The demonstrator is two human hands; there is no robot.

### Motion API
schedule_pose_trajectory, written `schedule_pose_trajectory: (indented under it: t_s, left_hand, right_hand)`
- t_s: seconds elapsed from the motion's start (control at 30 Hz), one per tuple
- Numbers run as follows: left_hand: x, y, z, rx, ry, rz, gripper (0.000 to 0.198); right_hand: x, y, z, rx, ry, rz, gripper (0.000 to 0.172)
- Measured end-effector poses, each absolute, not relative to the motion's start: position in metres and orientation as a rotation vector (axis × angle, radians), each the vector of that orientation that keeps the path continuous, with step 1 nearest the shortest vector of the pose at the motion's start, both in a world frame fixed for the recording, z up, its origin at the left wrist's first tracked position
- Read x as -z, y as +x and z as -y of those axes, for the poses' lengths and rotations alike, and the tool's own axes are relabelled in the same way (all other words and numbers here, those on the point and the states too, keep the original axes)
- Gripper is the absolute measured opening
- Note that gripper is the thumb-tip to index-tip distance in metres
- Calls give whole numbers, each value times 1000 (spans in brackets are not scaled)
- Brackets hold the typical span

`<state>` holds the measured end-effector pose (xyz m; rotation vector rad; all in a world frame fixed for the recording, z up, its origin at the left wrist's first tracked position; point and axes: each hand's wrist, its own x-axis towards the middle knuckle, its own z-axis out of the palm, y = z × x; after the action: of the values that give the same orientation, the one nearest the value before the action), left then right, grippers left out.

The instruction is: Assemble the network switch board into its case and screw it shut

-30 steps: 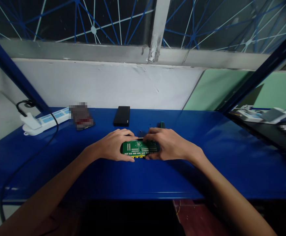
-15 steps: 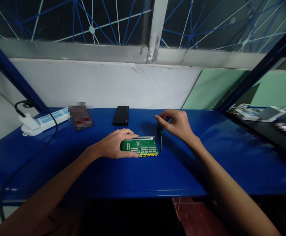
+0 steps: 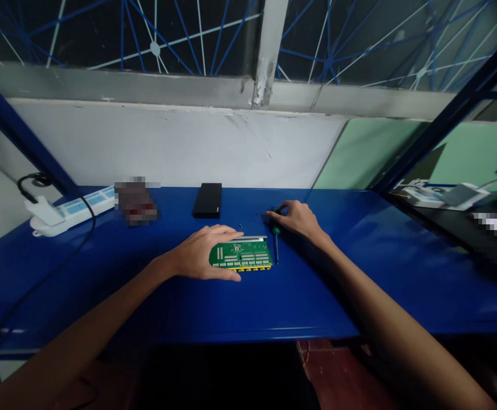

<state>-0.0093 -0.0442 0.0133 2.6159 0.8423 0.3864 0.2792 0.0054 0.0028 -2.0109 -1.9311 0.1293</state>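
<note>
A green circuit board (image 3: pixel 243 254) with a yellow front edge and a metal strip along its back lies on the blue table. My left hand (image 3: pixel 201 253) is closed around its left end, fingers at the back and thumb along the front. To the right of the board, a screwdriver (image 3: pixel 276 247) points its metal shaft toward me. My right hand (image 3: pixel 297 219) is over its dark green handle, with thumb and fingers around it; the hand partly hides the grip. Small screws (image 3: pixel 240 226) lie behind the board.
Behind the board is a black rectangular case (image 3: pixel 208 200). At the left, a white power strip (image 3: pixel 81 212) has a plug and a black cable (image 3: pixel 47 282) trailing to the front edge. A blurred-out object (image 3: pixel 137 200) sits beside it. Blue frame posts flank the table (image 3: pixel 248 313).
My right hand has come down lower at the screwdriver handle. My left thumb has shifted slightly forward off the board's yellow edge. The view has moved a little to the right.
</note>
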Motion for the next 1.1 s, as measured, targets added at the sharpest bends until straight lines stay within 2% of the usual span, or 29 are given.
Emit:
schedule_pose_trajectory:
  t_s: [0.13,0.3,0.47,0.57,0.63,0.67,0.73,0.8,0.93,1.1]
  left_hand:
    - [-15,-9,44,-388,2645,-807,96]
    - [-13,-10,44,-389,2642,-814,97]
    - [-13,-11,44,-422,2602,-833,96]
    - [-15,-15,40,-585,2543,-908,76]
    - [-18,-21,33,-806,2481,-1025,54]
    - [-20,-24,29,-938,2433,-1103,50]
    - [-22,-33,22,-1104,2327,-1274,55]
    - [-22,-41,15,-1105,2280,-1434,60]
    - [-18,-44,12,-917,2296,-1517,68]
    - [-14,-36,16,-782,2356,-1546,68]
  right_hand:
    - [0,279,-9,-240,-1911,1948,46]
    - [-10,280,-10,-203,-1770,1827,35]
    - [-29,284,-1,-231,-1498,1560,38]
    - [-40,282,7,-249,-1231,1412,37]
    - [-47,277,12,-309,-1084,1371,35]
    - [-50,272,15,-355,-1035,1362,35]
    - [-53,262,20,-460,-976,1366,36]
    - [-53,249,25,-558,-931,1389,38]
    - [-43,227,36,-749,-833,1494,34]
    - [-27,215,41,-798,-861,1593,33]
